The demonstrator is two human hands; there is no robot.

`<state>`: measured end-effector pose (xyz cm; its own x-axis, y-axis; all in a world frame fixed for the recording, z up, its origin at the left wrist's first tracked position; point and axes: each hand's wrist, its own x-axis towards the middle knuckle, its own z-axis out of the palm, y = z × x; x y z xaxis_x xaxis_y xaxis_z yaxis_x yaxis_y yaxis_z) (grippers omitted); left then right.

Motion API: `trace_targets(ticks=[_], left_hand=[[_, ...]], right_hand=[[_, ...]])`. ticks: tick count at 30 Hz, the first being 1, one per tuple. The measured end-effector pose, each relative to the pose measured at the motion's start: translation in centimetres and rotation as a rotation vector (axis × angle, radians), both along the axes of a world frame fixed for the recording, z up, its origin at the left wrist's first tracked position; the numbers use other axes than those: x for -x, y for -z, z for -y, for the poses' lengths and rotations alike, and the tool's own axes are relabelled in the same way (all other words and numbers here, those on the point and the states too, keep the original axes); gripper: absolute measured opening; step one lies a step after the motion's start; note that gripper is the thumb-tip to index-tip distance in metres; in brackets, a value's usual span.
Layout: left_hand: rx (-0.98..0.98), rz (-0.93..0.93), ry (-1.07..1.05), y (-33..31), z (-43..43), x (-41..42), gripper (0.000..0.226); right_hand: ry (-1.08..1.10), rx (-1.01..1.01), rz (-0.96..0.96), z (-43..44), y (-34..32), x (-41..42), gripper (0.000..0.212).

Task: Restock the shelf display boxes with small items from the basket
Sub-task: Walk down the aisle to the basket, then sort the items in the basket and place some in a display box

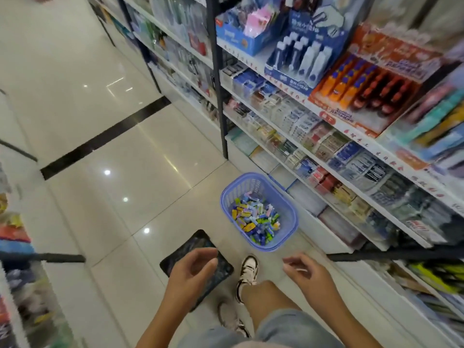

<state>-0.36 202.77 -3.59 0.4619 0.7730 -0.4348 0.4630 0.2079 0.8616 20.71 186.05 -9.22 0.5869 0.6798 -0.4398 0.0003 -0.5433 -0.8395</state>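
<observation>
A blue plastic basket (pixel 288 217) stands on the tiled floor beside the shelf, holding a heap of small colourful items (pixel 256 222). My left hand (pixel 193 272) hangs low in front of me, fingers loosely curled and holding nothing. My right hand (pixel 306 272) hovers at the same height, also loosely curled and holding nothing. Both hands are nearer to me than the basket and apart from it. Display boxes (pixel 296 64) with pens and small goods line the shelves at the right.
A dark mat (pixel 185 249) lies on the floor under my left hand. My feet in white sneakers (pixel 248 270) stand just short of the basket. Shelving (pixel 351 156) runs along the right, more racks stand at the left, and a glossy tiled aisle (pixel 113 146) lies between.
</observation>
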Motion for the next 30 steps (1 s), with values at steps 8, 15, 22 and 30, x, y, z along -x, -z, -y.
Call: trace_targets(ticks=[8,15,22,30], left_hand=[[0.030,-0.019,0.173,2.2,-8.7,-9.8,0.012],[0.027,-0.011,0.371,4.9,-15.2,-17.2,0.019],[0.075,-0.188,0.624,12.3,-20.2,-23.0,0.014],[0.163,-0.259,0.875,30.1,-24.8,-30.2,0.019]], right_hand=[[0.103,-0.004,-0.047,-8.6,2.8,-7.2,0.010],[0.253,0.084,-0.120,-12.5,7.1,-12.9,0.005],[0.412,0.256,-0.136,-12.0,13.0,-13.1,0.011],[0.523,0.453,-0.163,-14.7,27.6,-14.0,0.024]])
